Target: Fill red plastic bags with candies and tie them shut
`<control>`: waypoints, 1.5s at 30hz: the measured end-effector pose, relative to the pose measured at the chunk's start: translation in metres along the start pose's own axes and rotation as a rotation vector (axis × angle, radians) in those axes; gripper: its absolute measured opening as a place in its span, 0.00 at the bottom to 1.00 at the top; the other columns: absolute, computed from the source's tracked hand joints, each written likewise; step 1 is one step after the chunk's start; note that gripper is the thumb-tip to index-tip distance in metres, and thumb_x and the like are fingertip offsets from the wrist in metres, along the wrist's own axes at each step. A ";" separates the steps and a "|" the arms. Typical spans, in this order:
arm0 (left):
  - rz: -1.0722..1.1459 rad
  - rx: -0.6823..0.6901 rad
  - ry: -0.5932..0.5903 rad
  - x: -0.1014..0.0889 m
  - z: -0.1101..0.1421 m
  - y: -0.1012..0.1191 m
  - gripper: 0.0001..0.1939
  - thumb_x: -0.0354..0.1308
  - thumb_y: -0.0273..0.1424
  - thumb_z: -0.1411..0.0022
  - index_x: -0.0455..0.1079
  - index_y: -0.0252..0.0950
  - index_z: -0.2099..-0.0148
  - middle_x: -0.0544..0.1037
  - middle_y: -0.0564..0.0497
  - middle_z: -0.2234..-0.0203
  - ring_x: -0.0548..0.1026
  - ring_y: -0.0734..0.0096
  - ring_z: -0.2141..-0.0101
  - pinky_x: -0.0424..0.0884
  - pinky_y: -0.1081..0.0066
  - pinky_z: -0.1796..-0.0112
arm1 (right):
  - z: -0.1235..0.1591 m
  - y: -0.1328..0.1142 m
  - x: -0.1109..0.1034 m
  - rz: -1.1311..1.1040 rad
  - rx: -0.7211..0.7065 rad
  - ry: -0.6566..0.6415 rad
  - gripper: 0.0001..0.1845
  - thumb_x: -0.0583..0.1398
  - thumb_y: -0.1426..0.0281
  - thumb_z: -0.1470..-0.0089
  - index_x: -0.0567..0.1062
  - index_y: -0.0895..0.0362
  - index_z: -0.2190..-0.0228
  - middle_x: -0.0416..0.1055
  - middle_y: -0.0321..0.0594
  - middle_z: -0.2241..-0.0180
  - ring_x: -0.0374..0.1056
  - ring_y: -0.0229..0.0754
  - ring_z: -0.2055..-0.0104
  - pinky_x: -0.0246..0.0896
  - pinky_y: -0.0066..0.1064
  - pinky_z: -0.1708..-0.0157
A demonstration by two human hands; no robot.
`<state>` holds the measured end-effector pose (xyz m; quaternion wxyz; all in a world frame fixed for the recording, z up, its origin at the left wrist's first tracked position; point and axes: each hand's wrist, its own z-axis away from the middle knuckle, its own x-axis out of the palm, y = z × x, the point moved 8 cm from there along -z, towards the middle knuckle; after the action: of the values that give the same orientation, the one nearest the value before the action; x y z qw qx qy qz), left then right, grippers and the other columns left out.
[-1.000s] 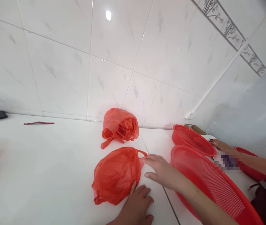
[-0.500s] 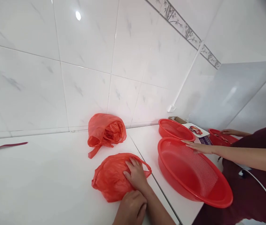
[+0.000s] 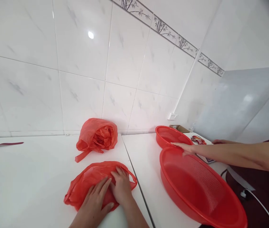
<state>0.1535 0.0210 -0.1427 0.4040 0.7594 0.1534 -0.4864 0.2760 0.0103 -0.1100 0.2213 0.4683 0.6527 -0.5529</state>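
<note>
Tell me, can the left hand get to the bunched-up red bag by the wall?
Probably yes: the bunched-up red bag lies just past the flatter red bag under the left hand, and nothing tall stands between them.

White tabletop [image 3: 25,180] (seam [image 3: 147,208] across): bundled plastic bag [image 3: 97,133], flatter plastic bag [image 3: 81,185], dark-red strap [image 3: 5,144], large colander [image 3: 184,180], smaller colander [image 3: 172,135].

Head camera looking forward and down.
From the wearer's head, this single view is facing the tiled wall [image 3: 82,91] across the white table [image 3: 30,180], with the left hand [image 3: 93,202] and right hand [image 3: 121,188] showing close below.
</note>
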 end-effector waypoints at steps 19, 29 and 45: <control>0.180 -0.114 0.042 -0.016 -0.003 -0.007 0.36 0.52 0.39 0.47 0.56 0.34 0.36 0.65 0.44 0.41 0.62 0.46 0.42 0.65 0.57 0.45 | -0.008 0.013 -0.099 0.085 0.139 0.608 0.16 0.49 0.68 0.42 0.72 0.55 0.56 0.62 0.47 0.46 0.69 0.42 0.55 0.66 0.33 0.57; 0.184 -0.143 0.042 -0.017 -0.006 -0.017 0.35 0.51 0.40 0.45 0.54 0.39 0.36 0.62 0.45 0.39 0.60 0.47 0.41 0.65 0.57 0.45 | -0.074 0.093 -0.145 0.417 0.359 0.292 0.36 0.54 0.76 0.50 0.56 0.60 0.40 0.50 0.52 0.37 0.63 0.48 0.45 0.63 0.30 0.59; 0.182 -0.264 0.219 -0.049 -0.001 -0.020 0.32 0.46 0.40 0.38 0.45 0.39 0.35 0.58 0.40 0.39 0.61 0.43 0.42 0.66 0.51 0.48 | 0.056 0.037 -0.155 0.680 0.197 0.254 0.15 0.52 0.69 0.42 0.73 0.54 0.56 0.70 0.44 0.60 0.70 0.44 0.63 0.64 0.31 0.66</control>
<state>0.1179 0.0421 -0.1097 0.5235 0.7588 0.1896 -0.3380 0.3672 -0.1008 -0.0202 0.2632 0.7421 0.4259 -0.4457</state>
